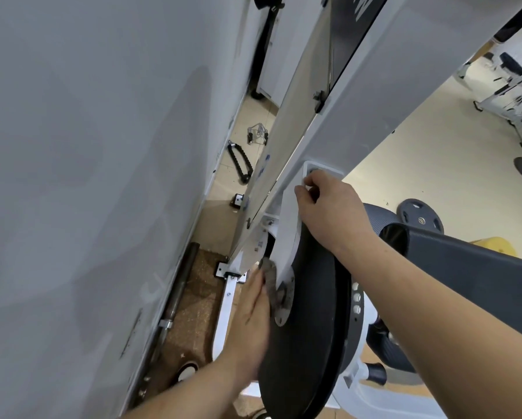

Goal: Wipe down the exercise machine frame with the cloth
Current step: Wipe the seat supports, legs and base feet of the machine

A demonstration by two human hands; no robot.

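Two points of contact, low and centre

The left hand (pixel 250 322), motion-blurred at lower centre, presses a crumpled grey cloth (pixel 268 276) with flat fingers against the foot of the smooth white frame (pixel 359 95). The cloth sits just beside a round, bolted metal flange (pixel 284 300). The right hand (pixel 329 207), mid-picture, curls its fingers round the frame's edge by a rectangular bracket (pixel 323 170). A matte black disc (pixel 311 313) lies between the forearms.
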